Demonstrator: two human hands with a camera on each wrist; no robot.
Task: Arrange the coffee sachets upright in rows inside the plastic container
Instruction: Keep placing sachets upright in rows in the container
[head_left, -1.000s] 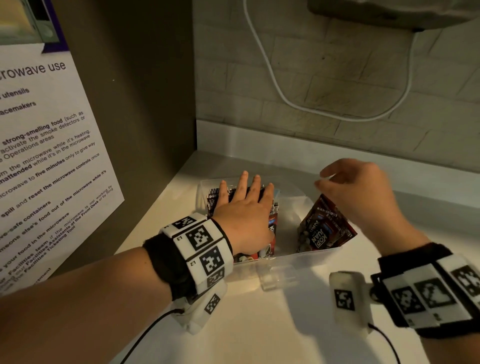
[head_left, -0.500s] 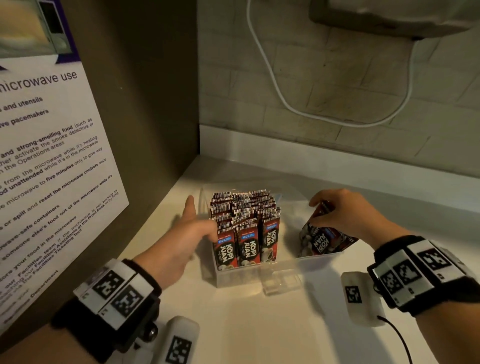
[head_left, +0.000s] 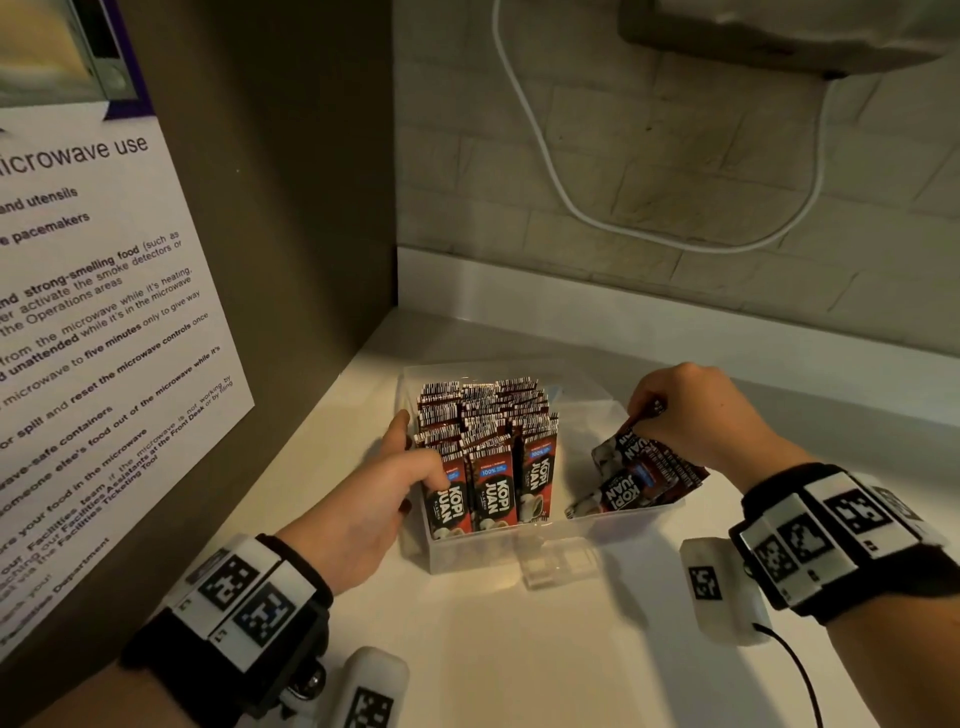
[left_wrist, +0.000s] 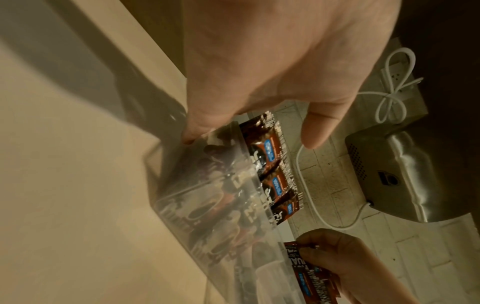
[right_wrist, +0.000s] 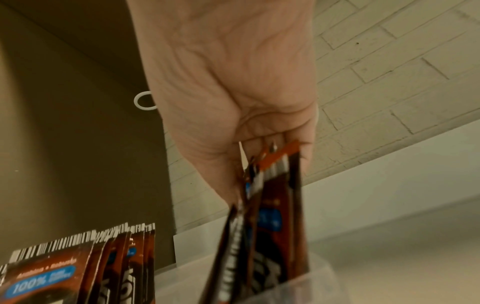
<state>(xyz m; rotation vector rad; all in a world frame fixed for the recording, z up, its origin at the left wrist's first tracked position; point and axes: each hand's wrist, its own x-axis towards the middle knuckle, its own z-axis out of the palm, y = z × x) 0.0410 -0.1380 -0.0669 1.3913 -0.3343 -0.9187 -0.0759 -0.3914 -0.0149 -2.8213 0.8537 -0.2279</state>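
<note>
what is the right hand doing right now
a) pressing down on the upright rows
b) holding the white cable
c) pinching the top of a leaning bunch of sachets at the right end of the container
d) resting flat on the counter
c: the right hand has its fingers closed on the top edge of the leaning sachets at the right end of the plastic container.

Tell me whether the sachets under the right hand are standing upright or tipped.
Tipped. The loose sachets lean slantwise at the container's right end, pinched at their tops by the right hand.
</note>
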